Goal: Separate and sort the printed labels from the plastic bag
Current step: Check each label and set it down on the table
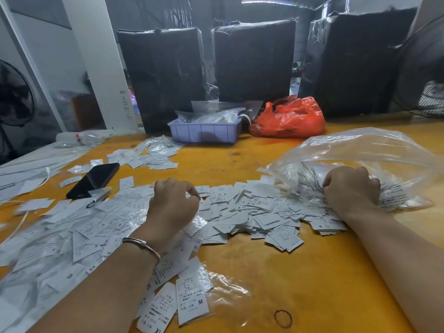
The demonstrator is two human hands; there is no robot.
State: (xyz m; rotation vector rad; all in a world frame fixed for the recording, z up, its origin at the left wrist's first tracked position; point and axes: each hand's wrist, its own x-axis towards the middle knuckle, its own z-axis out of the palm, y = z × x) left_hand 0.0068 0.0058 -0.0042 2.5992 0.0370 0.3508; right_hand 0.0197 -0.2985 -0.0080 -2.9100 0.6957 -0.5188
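Note:
A wide heap of small white printed labels (262,212) with size letters covers the yellow table (276,272) from the left edge to the middle. A large clear plastic bag (367,150) lies at the right, its mouth toward the heap, with printed labels still inside. My right hand (350,188) grips the bag's lower part, fingers curled into the plastic. My left hand (173,203), a bracelet on its wrist, hovers over the heap with fingers curled; whether it holds a label is hidden.
A black phone (93,180) and a pen (99,198) lie at the left. A purple tray (204,132) with clear bags and a red plastic bag (288,118) stand at the back, before dark wrapped boxes (254,61). A rubber band (283,318) lies near the front.

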